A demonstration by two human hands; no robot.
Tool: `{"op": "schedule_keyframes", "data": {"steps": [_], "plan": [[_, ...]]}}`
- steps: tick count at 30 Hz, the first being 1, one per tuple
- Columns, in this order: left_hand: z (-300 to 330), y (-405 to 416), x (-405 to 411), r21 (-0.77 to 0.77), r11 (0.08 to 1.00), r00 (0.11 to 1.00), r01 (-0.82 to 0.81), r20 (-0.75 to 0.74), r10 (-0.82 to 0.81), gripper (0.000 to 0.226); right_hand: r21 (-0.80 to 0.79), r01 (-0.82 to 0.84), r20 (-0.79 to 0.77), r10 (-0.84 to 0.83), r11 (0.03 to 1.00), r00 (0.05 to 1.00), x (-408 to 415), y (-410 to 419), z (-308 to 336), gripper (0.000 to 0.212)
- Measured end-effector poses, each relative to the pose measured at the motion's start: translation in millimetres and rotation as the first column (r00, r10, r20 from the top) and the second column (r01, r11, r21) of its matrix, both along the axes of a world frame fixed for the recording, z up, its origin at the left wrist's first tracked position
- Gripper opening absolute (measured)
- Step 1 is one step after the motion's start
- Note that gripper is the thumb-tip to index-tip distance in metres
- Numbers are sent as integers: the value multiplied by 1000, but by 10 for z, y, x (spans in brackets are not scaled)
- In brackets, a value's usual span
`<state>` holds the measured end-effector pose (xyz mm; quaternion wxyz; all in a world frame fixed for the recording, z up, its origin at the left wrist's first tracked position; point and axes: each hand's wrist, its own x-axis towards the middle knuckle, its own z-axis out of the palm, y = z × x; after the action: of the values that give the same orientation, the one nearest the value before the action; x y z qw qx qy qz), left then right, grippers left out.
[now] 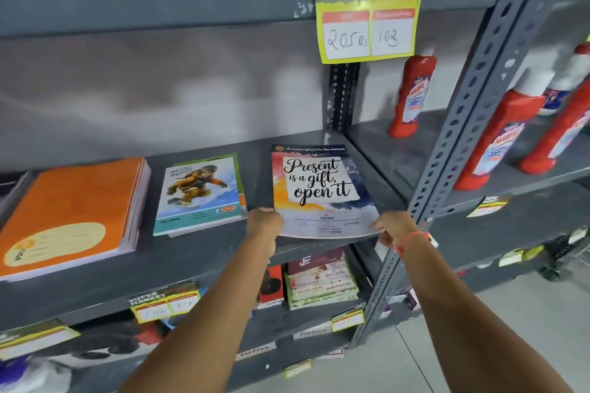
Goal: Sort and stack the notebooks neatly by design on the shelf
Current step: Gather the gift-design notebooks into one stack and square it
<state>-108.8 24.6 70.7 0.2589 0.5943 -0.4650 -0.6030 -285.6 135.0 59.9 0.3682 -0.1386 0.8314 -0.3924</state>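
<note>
A notebook with "Present is a gift, open it" on its cover lies at the right end of the grey shelf, its near edge past the shelf front. My left hand grips its near left corner. My right hand grips its near right corner. To its left lies a small stack with a snowboarder cover. Further left sits a thicker stack of orange notebooks.
A perforated grey upright stands just right of my right hand. Red cleaner bottles fill the neighbouring rack. A price sign hangs from the shelf above. More notebooks lie on the shelf below.
</note>
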Motion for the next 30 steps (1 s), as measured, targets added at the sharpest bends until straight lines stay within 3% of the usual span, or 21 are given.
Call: {"op": "schedule_keyframes", "data": {"steps": [2,5,9,13,18,23,30], "plan": [[4,-38,-1,-35,999,1000,19,14,-18,32,-28,30,6,-30,999,1000,-1,-17,-29,32],[91,-71,28,-104,994,999,40,-18,-42,34,-96,156,15,-155,983,988,55,-47,-13,32],[265,-149,278,-153,988,999,12,-50,-20,32,-158,100,-62,-111,982,992,214,-172,70,34],[494,-295,709,-261,965,997,21,-64,-38,26,-320,87,-46,-107,943,993,537,-385,239,34],[768,-583,1614,-329,940,989,-91,-138,48,31,-457,-4,-40,-16,889,999,1305,-815,551,24],[842,-950,2877,-354,917,979,-186,-143,144,51,-510,-144,-89,114,848,989,2477,-1321,754,23],[677,-1557,5003,-373,904,975,-210,-11,222,32,-557,-180,-17,205,811,979,4516,-1983,575,33]]}}
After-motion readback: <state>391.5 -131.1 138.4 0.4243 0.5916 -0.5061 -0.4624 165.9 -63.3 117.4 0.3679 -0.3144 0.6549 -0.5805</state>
